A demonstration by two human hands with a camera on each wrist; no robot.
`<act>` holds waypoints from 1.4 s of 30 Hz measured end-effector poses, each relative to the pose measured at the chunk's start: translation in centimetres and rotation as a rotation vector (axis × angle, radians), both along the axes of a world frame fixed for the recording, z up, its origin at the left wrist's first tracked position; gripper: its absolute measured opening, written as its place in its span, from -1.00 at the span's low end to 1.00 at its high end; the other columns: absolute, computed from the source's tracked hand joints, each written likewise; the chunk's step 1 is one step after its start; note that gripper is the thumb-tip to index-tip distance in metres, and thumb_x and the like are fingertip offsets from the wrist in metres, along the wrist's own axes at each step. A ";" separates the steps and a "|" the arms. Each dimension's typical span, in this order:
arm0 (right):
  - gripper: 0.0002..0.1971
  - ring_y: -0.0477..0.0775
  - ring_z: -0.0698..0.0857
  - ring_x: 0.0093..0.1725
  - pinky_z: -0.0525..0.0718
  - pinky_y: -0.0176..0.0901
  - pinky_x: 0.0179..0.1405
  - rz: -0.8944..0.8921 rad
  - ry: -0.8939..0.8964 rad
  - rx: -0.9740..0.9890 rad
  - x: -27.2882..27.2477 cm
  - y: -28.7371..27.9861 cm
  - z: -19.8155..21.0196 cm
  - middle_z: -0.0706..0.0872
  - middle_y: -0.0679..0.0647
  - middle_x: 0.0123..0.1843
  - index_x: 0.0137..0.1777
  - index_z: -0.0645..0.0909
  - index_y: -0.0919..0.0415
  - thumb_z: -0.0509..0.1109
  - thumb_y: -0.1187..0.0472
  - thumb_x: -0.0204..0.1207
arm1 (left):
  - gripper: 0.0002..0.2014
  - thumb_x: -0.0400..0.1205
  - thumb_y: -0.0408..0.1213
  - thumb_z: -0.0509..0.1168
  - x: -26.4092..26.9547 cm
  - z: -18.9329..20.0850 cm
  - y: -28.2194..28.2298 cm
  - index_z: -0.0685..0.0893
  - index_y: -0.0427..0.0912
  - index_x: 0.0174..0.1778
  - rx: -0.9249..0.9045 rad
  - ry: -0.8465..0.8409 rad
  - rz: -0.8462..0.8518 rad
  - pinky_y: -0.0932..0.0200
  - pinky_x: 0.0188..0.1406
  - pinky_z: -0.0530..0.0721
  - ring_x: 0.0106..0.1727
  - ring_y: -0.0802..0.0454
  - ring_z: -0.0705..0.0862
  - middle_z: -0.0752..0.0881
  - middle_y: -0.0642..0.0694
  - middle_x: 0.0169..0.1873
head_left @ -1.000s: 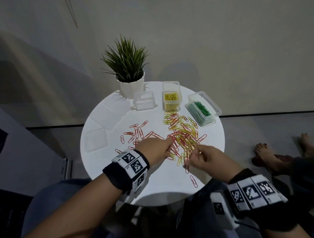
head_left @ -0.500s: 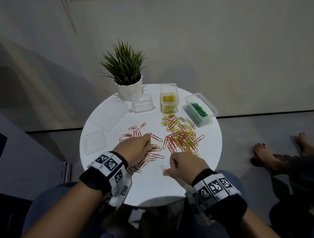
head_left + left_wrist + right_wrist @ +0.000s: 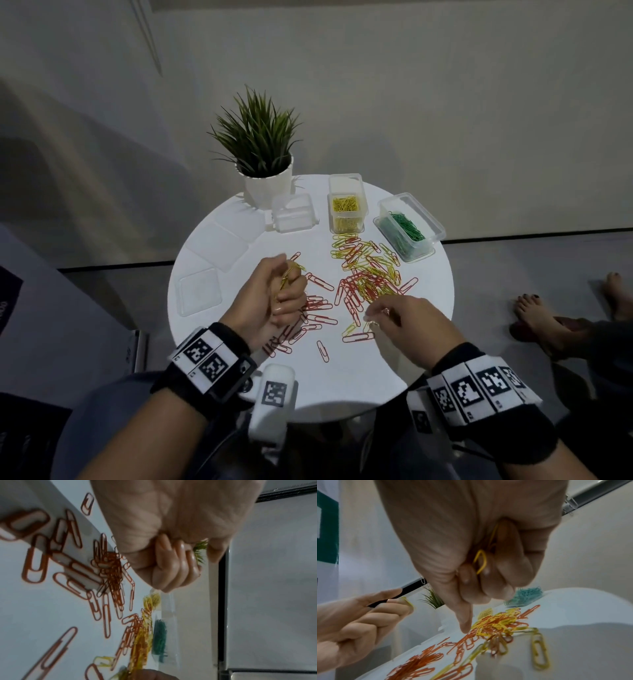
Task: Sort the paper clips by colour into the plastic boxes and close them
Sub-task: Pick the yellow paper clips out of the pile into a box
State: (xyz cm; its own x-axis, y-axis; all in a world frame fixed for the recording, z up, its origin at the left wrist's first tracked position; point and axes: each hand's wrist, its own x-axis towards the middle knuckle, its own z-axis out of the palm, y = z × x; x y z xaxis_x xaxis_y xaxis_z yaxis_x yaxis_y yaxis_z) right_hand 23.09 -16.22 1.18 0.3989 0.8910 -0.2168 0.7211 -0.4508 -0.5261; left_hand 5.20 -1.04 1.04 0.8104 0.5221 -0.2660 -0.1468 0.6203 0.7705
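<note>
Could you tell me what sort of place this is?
Probably a home or casual indoor room: a small round white table with a potted plant, and another person's bare feet on the floor.

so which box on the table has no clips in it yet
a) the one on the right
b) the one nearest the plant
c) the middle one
b: the clear box beside the potted plant shows nothing inside, while the middle box holds yellow clips and the right box holds green ones.
</note>
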 end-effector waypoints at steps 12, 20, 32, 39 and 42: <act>-0.83 -0.16 0.63 -0.19 0.58 -0.26 -0.16 -0.006 0.189 0.150 -1.8 1.6 -0.3 0.72 -0.09 -0.18 0.08 0.68 0.03 0.26 0.10 0.64 | -0.65 0.76 -0.10 0.11 0.9 0.4 -0.3 0.41 -0.11 -0.36 0.704 0.475 -0.081 0.27 -0.55 0.29 -0.56 0.15 0.31 0.39 0.10 -0.56; -0.44 0.01 0.29 -0.60 0.11 -0.32 -0.60 -0.441 1.271 0.096 -3.3 3.9 0.1 0.42 0.05 -0.52 -0.35 0.49 0.11 0.10 -0.38 0.55 | -0.77 0.70 -0.01 0.22 2.5 0.8 -2.3 0.60 -0.03 -0.20 1.226 0.537 -0.248 0.12 -0.09 0.60 -0.17 0.23 0.69 0.77 0.13 -0.25; -0.65 -0.11 0.31 -0.54 0.20 -0.42 -0.84 -0.621 1.729 0.288 -0.4 1.5 -0.7 0.27 -0.05 -0.53 -0.35 0.38 0.12 0.15 0.03 0.67 | -0.82 0.71 0.00 0.19 4.1 2.1 -2.7 0.63 0.02 -0.05 1.332 0.563 -0.071 0.20 -0.41 0.37 -0.47 0.18 0.48 0.56 0.06 -0.54; -0.76 -0.21 0.32 -0.69 0.27 -0.45 -0.76 -0.381 0.888 0.237 1.6 0.0 -0.1 0.41 -0.09 -0.58 -0.01 0.59 0.24 0.08 0.32 0.73 | -0.76 0.47 0.07 0.42 5.0 -1.8 -3.6 0.59 0.00 -0.29 1.367 0.972 -0.368 0.10 -0.18 0.58 -0.16 0.05 0.66 0.70 0.06 -0.28; -0.77 -0.34 0.61 -0.39 0.54 -0.46 -0.37 -0.109 0.357 0.117 1.1 0.2 -0.3 0.69 -0.12 -0.33 -0.12 0.65 0.14 0.18 0.29 0.67 | -0.79 0.52 0.01 0.41 5.4 -2.0 -3.6 0.58 0.00 -0.28 1.393 1.020 -0.374 0.10 -0.16 0.59 -0.15 0.00 0.67 0.72 0.04 -0.26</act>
